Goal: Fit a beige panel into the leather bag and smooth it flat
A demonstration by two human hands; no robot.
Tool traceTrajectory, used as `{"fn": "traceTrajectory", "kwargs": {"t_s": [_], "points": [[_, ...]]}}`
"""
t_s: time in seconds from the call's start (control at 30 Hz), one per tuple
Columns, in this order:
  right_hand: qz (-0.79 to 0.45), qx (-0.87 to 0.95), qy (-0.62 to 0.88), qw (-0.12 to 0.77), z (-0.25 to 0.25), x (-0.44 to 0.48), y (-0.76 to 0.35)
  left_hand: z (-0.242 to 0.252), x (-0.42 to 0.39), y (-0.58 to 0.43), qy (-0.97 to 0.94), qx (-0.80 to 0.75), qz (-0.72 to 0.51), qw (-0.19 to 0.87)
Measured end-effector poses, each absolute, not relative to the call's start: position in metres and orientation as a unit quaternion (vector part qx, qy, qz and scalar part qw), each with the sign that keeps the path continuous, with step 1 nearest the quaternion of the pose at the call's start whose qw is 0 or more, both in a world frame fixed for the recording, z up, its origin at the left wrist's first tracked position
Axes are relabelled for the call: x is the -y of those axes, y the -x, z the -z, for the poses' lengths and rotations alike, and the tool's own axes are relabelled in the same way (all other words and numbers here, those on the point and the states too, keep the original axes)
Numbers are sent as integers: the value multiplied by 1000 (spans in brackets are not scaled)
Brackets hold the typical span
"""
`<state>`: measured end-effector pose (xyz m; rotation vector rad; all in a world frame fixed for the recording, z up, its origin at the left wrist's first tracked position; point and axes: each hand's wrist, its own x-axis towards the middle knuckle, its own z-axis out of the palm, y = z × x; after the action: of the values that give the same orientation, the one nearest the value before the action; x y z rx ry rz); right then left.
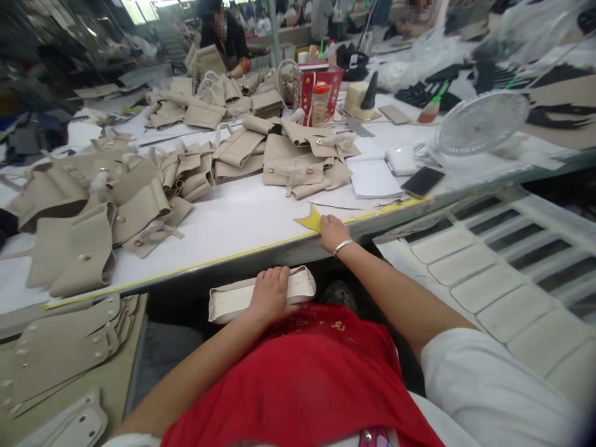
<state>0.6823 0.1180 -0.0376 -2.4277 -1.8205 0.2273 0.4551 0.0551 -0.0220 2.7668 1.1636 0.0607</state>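
My left hand (270, 292) is wrapped over a cream boxy bag piece (235, 299), holding it at my lap just below the table edge. The bag piece lies on its side, its stitched end to the right. At the table edge, my right hand (334, 233) is closed on a flat yellow piece with a notched, fishtail-shaped end (310, 219). That end points left over the white tabletop (242, 220); the rest of it is hidden in my fingers. Beyond my hands lie beige bag parts (293, 162) with small gold fittings.
Beige bag parts (77, 245) are heaped at the left. A phone (423, 182), a white notepad (375, 178) and a small fan (482, 123) sit at the right. Cream panels (507, 304) lie on a rack by my right arm. A co-worker (223, 37) is across the table.
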Motion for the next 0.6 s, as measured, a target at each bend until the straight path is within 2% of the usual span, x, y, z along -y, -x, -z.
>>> {"fn": "traceTrajectory", "kwargs": {"t_s": [0.13,0.23,0.33,0.5,0.6], "points": [[-110,558,822,39,23,-119,-699,16,-56,-460,-915,-394,11,84],[-167,574,801,30,11,-109,-710,8,-65,-460,-916,-374,35,141],[-192,617,761,46,5,-72,-713,2,-87,-460,-898,-334,68,279],[-306,661,665,165,10,1,-701,4,-122,-465,-798,-254,29,546],[-321,675,653,125,12,13,-688,11,-128,-469,-702,-267,26,660]]}}
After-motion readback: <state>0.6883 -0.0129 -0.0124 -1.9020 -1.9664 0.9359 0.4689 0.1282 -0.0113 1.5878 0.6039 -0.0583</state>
